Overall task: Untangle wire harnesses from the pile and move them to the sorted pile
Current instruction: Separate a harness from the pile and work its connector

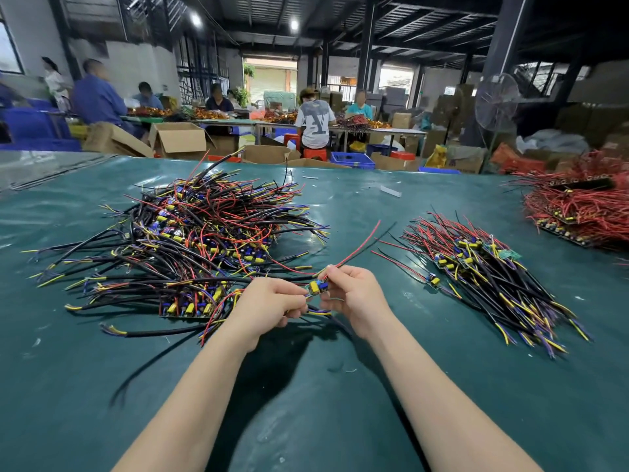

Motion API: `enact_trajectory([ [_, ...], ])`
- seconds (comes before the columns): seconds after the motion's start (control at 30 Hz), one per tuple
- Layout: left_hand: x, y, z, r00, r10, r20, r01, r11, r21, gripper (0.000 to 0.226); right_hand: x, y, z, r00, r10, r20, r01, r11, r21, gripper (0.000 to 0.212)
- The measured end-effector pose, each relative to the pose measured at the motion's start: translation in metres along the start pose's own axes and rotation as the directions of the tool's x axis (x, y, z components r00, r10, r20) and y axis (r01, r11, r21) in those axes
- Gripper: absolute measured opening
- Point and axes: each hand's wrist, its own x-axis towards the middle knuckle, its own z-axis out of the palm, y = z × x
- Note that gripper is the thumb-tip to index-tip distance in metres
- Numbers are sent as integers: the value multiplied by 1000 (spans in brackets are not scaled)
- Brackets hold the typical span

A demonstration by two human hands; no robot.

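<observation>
Both the left hand [272,301] and the right hand [354,298] pinch one wire harness [318,289], seemingly freed; next it should go to the sorted pile [486,277].

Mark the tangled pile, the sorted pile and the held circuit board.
tangled pile [204,240], head view, middle of the heap.
sorted pile [483,267], head view, wires at its middle.
circuit board [316,288], head view, yellow component on its top face.

I'm looking into a factory assembly hall: workers [315,120] seated at long counters [401,131] heaped with wires [354,122], cardboard boxes [180,137], blue crates [352,160], steel beams [425,15] overhead.
</observation>
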Motion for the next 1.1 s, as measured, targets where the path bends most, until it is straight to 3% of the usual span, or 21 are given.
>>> enact_trajectory([
  [0.17, 0, 1, -4, 998, 64, -26, -61, 991, 123, 21, -1, 0, 0, 1000, 3, -23, -4, 1000, -7, 29],
  [0.37, -2, 1, -1, 987, 145, -63, -135, 979, 152, 22, 1, 2, 2, 989, 70, -133, -29, 957, 289, 18],
  [0.53, -2, 3, 1, 988, 156, -12, -154, 981, 116, 21, 3, 5, 1, 979, 169, -113, -97, 878, 468, 23],
  [0.8, 0, 1, -11, 999, 13, -51, -20, 992, -126, 17, 6, 4, -10, 952, 158, -262, 26, 812, 583, 17],
  [0.93, 2, -1, -8, 1000, -13, 21, 16, 992, -128, 15, 6, -1, -17, 923, 247, -296, 29, 721, 692, 18],
  [1.03, 3, -3, -4, 995, -48, 83, 68, 965, -254, 13, 6, -3, -17, 917, 297, -267, 38, 601, 799, 27],
  [1.1, 4, -4, -6, 992, -76, 104, 103, 954, -283, 11, 7, -1, -18, 922, 284, -263, 46, 595, 802, 34],
])
